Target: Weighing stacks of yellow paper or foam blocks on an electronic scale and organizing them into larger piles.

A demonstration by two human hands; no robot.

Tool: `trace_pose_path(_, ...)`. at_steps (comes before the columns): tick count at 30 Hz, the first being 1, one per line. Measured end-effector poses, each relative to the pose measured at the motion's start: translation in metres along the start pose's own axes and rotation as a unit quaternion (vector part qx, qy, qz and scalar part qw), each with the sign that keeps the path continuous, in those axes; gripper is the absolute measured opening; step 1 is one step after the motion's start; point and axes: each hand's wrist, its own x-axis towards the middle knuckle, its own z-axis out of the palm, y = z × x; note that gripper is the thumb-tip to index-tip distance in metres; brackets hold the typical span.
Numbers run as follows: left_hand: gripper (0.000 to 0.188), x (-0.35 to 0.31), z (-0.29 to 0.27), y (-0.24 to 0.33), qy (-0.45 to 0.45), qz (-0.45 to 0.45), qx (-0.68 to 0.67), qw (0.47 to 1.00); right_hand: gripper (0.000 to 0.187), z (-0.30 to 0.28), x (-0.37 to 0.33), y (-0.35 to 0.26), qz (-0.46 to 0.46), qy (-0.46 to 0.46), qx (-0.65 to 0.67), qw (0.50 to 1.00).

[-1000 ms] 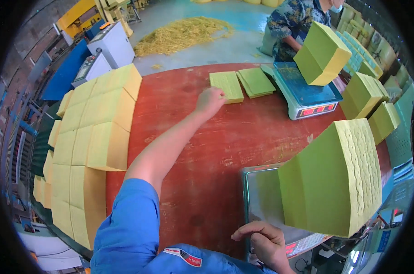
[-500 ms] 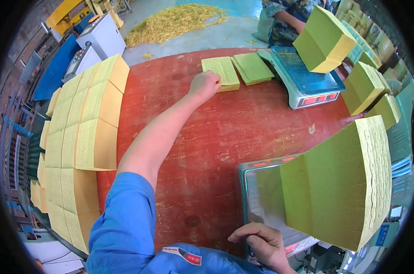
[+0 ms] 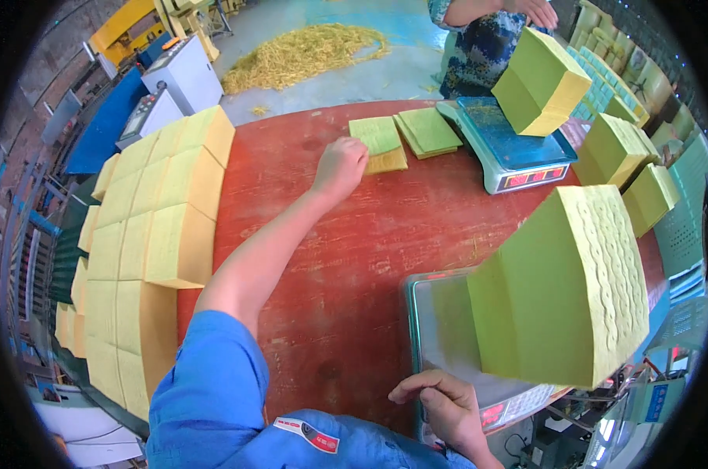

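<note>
My left hand [image 3: 341, 169] reaches across the table, its fingers closed in a pinch at the near left corner of a low stack of yellow embossed paper [image 3: 377, 134]. The top sheets there look lifted and bent, though my knuckles hide the fingertips. My right hand [image 3: 446, 408] hovers by the near edge of the closer scale [image 3: 441, 328], loosely curled, thumb and forefinger apart, with nothing visible in it. On that scale a tall block of yellow paper [image 3: 553, 301] stands, fanning toward me. Beside the low stack lies a thin pile of yellow sheets [image 3: 430, 130].
Rows of yellow paper blocks [image 3: 184, 234] line the left of the red table [image 3: 315, 313]. A second scale [image 3: 518, 156] bears another paper block [image 3: 540, 82]; more blocks [image 3: 616, 148] stand at right. Across the table is another person [image 3: 483, 55]. Yellow strips [image 3: 299, 56] are heaped on the floor.
My left hand has drawn slightly back toward me and left, and the low stack's top sheets now look raised. The view has shifted slightly. Across the table, the person's hand is raised above the block.
</note>
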Motion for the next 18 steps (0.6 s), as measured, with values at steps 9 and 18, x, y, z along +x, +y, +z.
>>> trace_pose_path(9, 0.006, -0.195, -0.174, 0.17, -0.071, -0.196, -0.122, 0.97, 0.045, 0.026, -0.009, 0.068, 0.148, -0.092, 0.259, 0.95)
trace_pose_path(18, 0.016, -0.351, -0.221, 0.33, -0.124, -0.228, -0.078, 0.962, 0.041, 0.027, -0.044, 0.132, 0.203, -0.093, 0.125, 0.967)
